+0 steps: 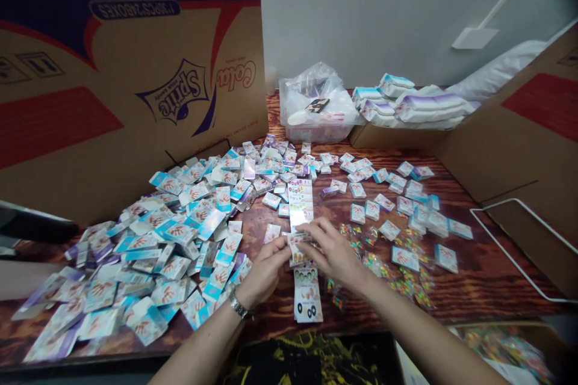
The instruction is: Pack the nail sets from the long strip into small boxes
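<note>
Near the table's middle, my left hand (266, 271), with a metal watch at the wrist, pinches the left side of a small printed card (297, 249). Fingers of my right hand (332, 252) close on the same card from the right and partly cover it. Beyond my hands lies a long printed sheet (300, 198). Closer to the table's front edge is a stack of printed slips (307, 301). Small bags of colourful pieces (377, 264) lie to the right of my right hand.
A large heap of small blue and purple boxes (180, 234) covers the left side. More boxes (405, 257) are scattered at right. Behind stand a clear plastic tub (316, 132) and a carton of packs (392, 137). Big cartons (135, 72) flank the table (456, 192).
</note>
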`<state>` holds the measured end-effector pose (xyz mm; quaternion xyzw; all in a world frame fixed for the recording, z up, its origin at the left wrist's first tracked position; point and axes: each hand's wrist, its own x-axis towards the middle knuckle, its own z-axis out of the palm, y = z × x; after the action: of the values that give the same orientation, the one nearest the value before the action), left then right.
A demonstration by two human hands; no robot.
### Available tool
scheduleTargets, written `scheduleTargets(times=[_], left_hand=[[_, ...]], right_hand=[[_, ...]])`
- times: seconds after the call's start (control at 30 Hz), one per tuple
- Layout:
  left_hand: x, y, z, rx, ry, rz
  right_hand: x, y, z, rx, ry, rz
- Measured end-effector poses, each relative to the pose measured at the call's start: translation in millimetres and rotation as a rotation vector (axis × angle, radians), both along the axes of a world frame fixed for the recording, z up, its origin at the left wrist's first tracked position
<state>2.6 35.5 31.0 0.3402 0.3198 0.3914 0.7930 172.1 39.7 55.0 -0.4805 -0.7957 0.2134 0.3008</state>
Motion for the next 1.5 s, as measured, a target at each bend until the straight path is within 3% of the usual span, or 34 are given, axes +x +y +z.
scheduleTargets(times=[0.13,0.3,0.43,0.53,0.63,0.7,0.77,0.83,0.93,1.07,1.23,1.4,1.5], left_hand=[[-3,0,-1.9,0.028,0.071,-0.035],[-1,2,-5.6,-0.183,0.060,0.172],[0,1,-6.7,-0.194,0.023,0.122],[4,-1,-8.5,-0.091,0.112,0.072],[6,-1,-9.7,0.047,0.240,-0.042],[5,0,-10.5,0.107,0.318,-0.088],[1,3,-12.2,0.144,0.395,-0.072],[-4,6,-15.0,0.165,0.441,-0.030],[-11,9,-19.4,0.175,0.459,0.025],[-18,8,-23.6,0.236,0.543,0.047],[-39,-2,-34.9,0.527,0.915,0.070],[-79,2,-40.4,0.891,1.533,0.083],[-97,11,-36.9,0.972,1.846,0.070]], right_hand=[[0,2,-10.1,0.076,-0.084,0.030],[0,-13,-23.5,0.384,-0.320,0.196],[4,-23,-28.1,0.442,-0.418,0.218],[6,-25,-31.3,0.346,-0.377,0.219],[14,-23,-36.1,0.127,-0.240,0.189],[29,-18,-41.1,-0.051,-0.195,0.047],[52,-10,-47.9,-0.215,-0.246,-0.205],[79,0,-55.9,-0.293,-0.318,-0.360],[109,15,-67.1,-0.375,-0.402,-0.378],[121,35,-74.5,-0.445,-0.518,-0.329],[120,50,-72.1,-0.493,-0.671,-0.227],[110,51,-68.3,-0.420,-0.742,-0.160],[101,49,-64.6,-0.376,-0.737,-0.187]])
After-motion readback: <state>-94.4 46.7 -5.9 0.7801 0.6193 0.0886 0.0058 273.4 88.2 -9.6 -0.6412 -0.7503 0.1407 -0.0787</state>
